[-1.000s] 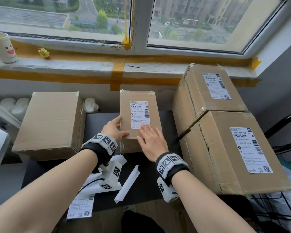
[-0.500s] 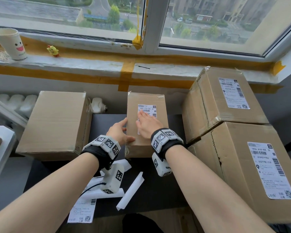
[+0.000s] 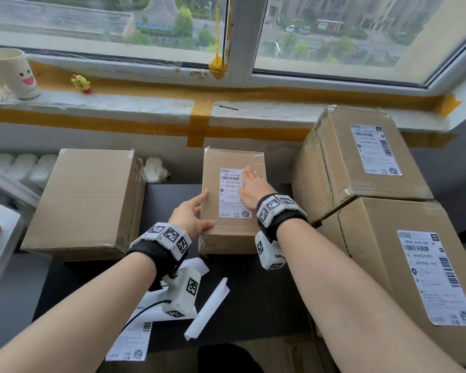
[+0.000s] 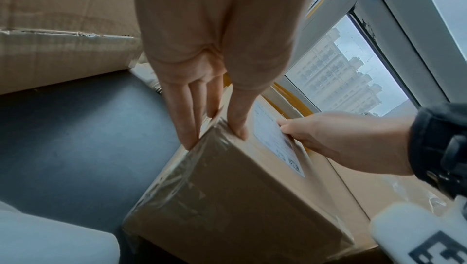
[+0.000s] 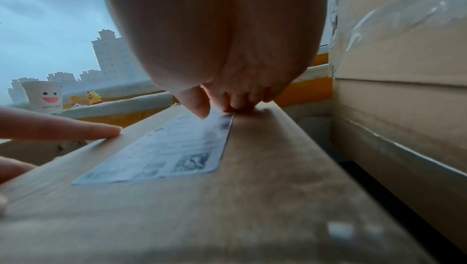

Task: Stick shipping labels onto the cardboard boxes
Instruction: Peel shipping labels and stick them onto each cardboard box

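Observation:
A small cardboard box [image 3: 233, 232] stands on the dark table [image 3: 253, 292] with a white shipping label [image 3: 230, 195] stuck on its top face. My right hand [image 3: 252, 187] lies on the label's upper right part; in the right wrist view its fingertips [image 5: 235, 106] press down on the label [image 5: 171, 148] at its right edge. My left hand [image 3: 191, 214] steadies the box's left edge. Its straight fingers [image 4: 189, 120] lie against the side of the box [image 4: 227, 198] and its thumb rests on top.
A larger bare cardboard box [image 3: 84, 200] sits to the left. Two stacked labelled boxes [image 3: 361, 162] [image 3: 414, 278] crowd the right. A spare label sheet [image 3: 129, 343] and backing strips [image 3: 207, 310] lie near the table's front. A paper cup [image 3: 14, 74] and yellow toy [image 3: 81, 82] stand on the windowsill.
My right hand has slid from the label's lower edge up over it to its upper right part. My left hand has stayed on the box's left edge.

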`<state>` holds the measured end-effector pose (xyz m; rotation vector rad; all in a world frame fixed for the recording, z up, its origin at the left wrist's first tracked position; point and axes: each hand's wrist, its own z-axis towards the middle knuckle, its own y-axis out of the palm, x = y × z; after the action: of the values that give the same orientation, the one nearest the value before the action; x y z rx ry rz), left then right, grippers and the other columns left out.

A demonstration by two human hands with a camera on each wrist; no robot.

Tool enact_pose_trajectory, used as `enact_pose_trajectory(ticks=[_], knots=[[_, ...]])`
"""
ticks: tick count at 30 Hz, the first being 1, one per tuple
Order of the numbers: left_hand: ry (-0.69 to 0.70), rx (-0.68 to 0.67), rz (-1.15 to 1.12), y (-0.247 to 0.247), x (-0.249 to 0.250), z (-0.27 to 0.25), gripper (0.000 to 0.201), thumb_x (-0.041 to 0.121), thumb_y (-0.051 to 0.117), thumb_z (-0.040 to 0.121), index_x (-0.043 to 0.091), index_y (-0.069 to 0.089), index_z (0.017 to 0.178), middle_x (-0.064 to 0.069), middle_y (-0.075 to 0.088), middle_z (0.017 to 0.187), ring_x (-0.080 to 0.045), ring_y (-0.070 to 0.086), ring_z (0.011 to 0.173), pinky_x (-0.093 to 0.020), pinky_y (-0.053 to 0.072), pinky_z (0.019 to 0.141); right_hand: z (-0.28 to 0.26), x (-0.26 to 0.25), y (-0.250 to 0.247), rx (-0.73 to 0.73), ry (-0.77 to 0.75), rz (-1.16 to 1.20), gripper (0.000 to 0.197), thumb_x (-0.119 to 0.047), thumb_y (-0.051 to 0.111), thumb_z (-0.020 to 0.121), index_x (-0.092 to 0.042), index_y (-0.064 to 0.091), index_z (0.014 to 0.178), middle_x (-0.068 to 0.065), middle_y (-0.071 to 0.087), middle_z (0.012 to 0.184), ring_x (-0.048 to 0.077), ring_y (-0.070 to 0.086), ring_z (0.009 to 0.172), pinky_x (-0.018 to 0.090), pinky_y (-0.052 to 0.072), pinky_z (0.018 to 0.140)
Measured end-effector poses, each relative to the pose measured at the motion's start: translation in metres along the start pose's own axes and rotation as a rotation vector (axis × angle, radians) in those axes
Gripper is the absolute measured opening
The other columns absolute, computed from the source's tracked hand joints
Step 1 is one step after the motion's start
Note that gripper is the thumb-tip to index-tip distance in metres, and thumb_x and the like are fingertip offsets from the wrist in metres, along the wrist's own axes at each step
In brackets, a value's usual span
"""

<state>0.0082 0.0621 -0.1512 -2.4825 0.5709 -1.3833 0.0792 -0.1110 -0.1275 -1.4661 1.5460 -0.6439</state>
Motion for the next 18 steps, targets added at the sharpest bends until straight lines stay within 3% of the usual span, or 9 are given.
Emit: enact_pose_trajectory(ticks=[10,13,15,18], knots=[[0.017,0.039,0.086,0.002,0.003,-0.001,0.081,0.008,0.072,0.078,0.04,0.033,0.141,-0.003,0.063,0.122,-0.018,0.06,0.105,-0.04,0.052,0.094,-0.037,-0.024,0.042,0.037,-0.126,0.031,0.056,-0.024,0.022,0.101,-0.009,0.002,0.151,0.004,-0.003,0.16,0.016,0.0,0.148,0.032,0.002,0.121],[0.068,0.017,0.249,0.003,0.007,-0.003,0.07,0.014,0.069,0.082,0.041,0.038,0.139,-0.005,0.06,0.099,-0.013,0.052,0.086,-0.037,0.053,0.09,-0.053,-0.031,0.06,0.06,-0.192,0.064,0.055,-0.025,0.022,0.101,-0.011,0.003,0.151,0.004,-0.001,0.16,0.015,0.0,0.148,0.032,0.002,0.121],[0.093,-0.013,0.288,0.003,0.011,-0.004,0.066,0.014,0.066,0.085,0.04,0.038,0.139,-0.008,0.063,0.092,-0.012,0.049,0.063,-0.032,0.054,0.078,-0.063,-0.029,0.067,0.069,-0.222,0.058,0.055,-0.026,0.022,0.101,-0.012,0.004,0.151,0.003,0.001,0.16,0.015,0.001,0.148,0.031,0.002,0.121],[0.11,-0.038,0.3,0.001,0.015,-0.005,0.067,0.013,0.065,0.086,0.039,0.035,0.14,-0.005,0.06,0.098,-0.009,0.045,0.053,-0.028,0.049,0.07,-0.078,-0.017,0.071,0.078,-0.236,0.008,0.053,-0.025,0.022,0.102,-0.011,0.006,0.151,0.002,0.003,0.16,0.014,0.003,0.148,0.028,0.001,0.12]])
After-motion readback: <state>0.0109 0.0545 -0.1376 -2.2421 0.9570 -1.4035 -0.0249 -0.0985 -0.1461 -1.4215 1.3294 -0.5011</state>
